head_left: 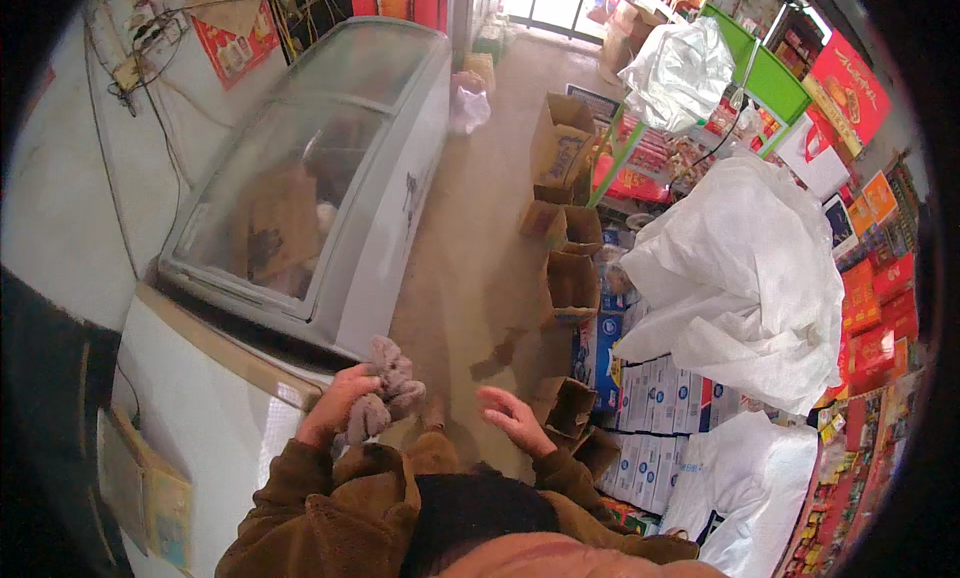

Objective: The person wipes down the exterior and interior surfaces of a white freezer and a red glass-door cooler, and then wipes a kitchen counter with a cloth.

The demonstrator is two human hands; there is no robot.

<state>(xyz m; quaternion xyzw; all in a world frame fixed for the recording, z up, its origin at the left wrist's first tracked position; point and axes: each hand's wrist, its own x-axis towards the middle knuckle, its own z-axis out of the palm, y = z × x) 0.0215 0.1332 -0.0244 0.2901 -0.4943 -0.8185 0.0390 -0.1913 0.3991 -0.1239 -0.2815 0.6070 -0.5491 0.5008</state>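
Observation:
A crumpled greyish cloth is bunched in my left hand, in front of my body at the near corner of the chest freezer. Scratched sliding glass covers the freezer's top, and brown cardboard shows through it. A second white cabinet stands at the freezer's near end, to the left of my left hand. My right hand hangs over the floor with its fingers apart and nothing in it, close to an open cardboard box.
Several open cardboard boxes line the aisle's right side. Behind them are stacked cartons and goods under white sheeting. The concrete floor runs towards a barred doorway. Loose cables hang on the left wall.

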